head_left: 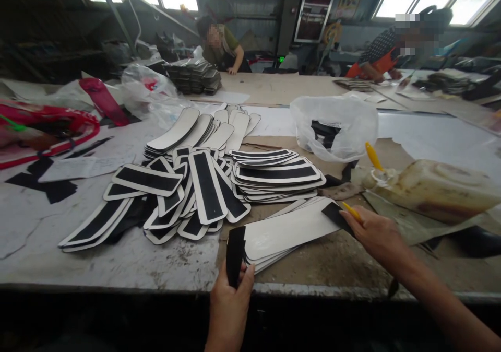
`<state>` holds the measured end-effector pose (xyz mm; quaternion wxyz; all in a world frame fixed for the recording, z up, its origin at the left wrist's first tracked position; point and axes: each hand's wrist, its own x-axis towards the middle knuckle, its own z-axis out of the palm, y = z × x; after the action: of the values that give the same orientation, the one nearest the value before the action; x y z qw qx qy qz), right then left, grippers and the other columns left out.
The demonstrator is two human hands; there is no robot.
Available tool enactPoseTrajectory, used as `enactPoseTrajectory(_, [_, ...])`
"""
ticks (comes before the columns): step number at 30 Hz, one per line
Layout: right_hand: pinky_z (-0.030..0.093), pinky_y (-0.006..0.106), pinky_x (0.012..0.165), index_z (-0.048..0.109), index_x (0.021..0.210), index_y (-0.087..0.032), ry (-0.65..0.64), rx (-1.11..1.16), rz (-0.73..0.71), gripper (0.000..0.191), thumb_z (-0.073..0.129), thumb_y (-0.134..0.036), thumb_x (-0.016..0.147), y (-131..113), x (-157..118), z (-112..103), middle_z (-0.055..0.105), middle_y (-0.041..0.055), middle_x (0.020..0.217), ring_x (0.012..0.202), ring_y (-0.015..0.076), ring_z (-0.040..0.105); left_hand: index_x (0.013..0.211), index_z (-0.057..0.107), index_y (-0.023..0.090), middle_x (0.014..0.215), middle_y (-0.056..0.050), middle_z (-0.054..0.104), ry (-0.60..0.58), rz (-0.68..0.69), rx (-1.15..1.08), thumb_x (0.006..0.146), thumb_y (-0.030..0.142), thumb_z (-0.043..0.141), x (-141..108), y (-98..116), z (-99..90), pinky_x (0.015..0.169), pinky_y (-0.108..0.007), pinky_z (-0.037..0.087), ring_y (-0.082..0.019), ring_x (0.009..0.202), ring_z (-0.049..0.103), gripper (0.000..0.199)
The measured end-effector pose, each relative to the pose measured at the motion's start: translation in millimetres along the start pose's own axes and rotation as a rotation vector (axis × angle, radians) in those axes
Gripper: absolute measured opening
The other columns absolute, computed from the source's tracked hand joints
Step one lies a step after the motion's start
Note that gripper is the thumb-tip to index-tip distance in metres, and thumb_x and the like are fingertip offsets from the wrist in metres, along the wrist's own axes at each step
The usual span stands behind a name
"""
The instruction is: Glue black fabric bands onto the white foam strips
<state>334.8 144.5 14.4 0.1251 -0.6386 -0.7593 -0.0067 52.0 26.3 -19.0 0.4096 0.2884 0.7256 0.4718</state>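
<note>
My left hand is closed, thumb and fingers pinching a black strip upright at the near-left end of a white panel. That panel is long with rounded corners and tops a fanned stack at the table's front. At its right end, my right hand grips a black piece that lies over the panel's edge. A slim yellow stick also sticks out from the right hand's fingers; its other end is hidden. Whether the two black pieces are joined I cannot tell.
Left of centre lies a loose pile of white panels with black strips; a neater stack sits beside it. Plain white panels lie behind. A plastic bag and a stained plastic container stand right. Two people work at the far table.
</note>
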Motion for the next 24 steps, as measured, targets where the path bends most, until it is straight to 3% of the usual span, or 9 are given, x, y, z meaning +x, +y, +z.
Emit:
enactPoseTrajectory(5, [0.034, 0.031, 0.052, 0.045, 0.068, -0.023, 0.065, -0.072, 0.031, 0.033, 0.033, -0.044, 0.089, 1, -4, -13, 0.057, 0.0035, 0.063, 0.057, 0.0214, 0.056, 0.073, 0.054, 0.019, 0.059, 0.004, 0.049, 0.001, 0.068, 0.01, 0.067, 0.05, 0.067, 7, 6, 3.7, 0.056, -0.026, 0.034, -0.014, 0.056, 0.044, 0.034])
enactPoseTrajectory(10, [0.039, 0.031, 0.054, 0.05, 0.066, -0.023, 0.051, 0.18, 0.2, 0.034, 0.037, -0.048, 0.085, 1, -8, -31, 0.058, 0.0018, 0.059, 0.057, 0.021, 0.057, 0.079, 0.057, 0.017, 0.056, 0.005, 0.045, -0.095, 0.018, -0.165, 0.075, 0.053, 0.06, 3, 7, -1.8, 0.053, -0.025, 0.033, -0.012, 0.053, 0.038, 0.036])
enactPoseTrajectory(15, [0.043, 0.032, 0.055, 0.057, 0.069, -0.023, 0.004, 0.306, 0.225, 0.033, 0.041, -0.049, 0.082, -1, -17, -24, 0.063, 0.0032, 0.062, 0.062, 0.0232, 0.061, 0.093, 0.058, 0.017, 0.057, 0.005, 0.043, -0.138, 0.018, -0.273, 0.082, 0.052, 0.052, 2, 7, -7.3, 0.052, -0.023, 0.031, -0.011, 0.054, 0.037, 0.037])
enactPoseTrajectory(24, [0.046, 0.036, 0.051, 0.063, 0.063, -0.023, -0.029, 0.404, 0.326, 0.035, 0.047, -0.051, 0.077, -8, -31, -26, 0.065, 0.0052, 0.057, 0.057, 0.027, 0.063, 0.071, 0.053, 0.017, 0.053, 0.005, 0.046, -0.082, 0.033, -0.264, 0.076, 0.051, 0.06, 12, 16, -13.9, 0.05, -0.023, 0.032, -0.01, 0.051, 0.04, 0.036])
